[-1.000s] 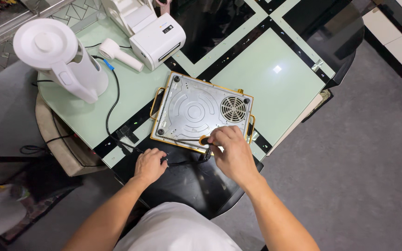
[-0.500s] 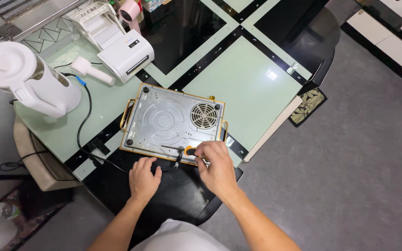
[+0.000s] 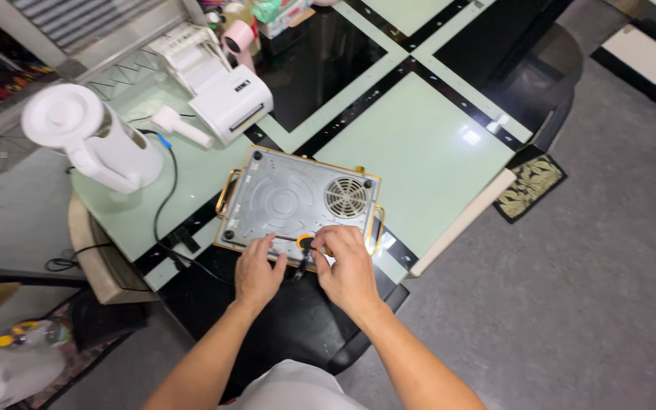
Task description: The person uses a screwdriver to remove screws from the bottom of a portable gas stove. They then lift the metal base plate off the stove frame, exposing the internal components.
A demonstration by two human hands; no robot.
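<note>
A square appliance (image 3: 290, 201) lies upside down on the table's near edge, with a grey metal underside, a round fan grille and gold side handles. My right hand (image 3: 347, 266) is closed on a screwdriver with an orange-and-black handle (image 3: 305, 244), set upright at the appliance's front edge. My left hand (image 3: 258, 269) rests on the same edge just to the left, its fingers touching the grey plate.
A white kettle (image 3: 93, 140) stands at the left on the green-and-black glass table (image 3: 419, 144), a black cord trailing from it. A white machine (image 3: 225, 95) and tape rolls sit at the back. A patterned mat (image 3: 529, 186) lies on the grey floor at right.
My left hand has moved up from the dark table edge onto the appliance's front edge. My right hand stays on the screwdriver. The camera view has shifted.
</note>
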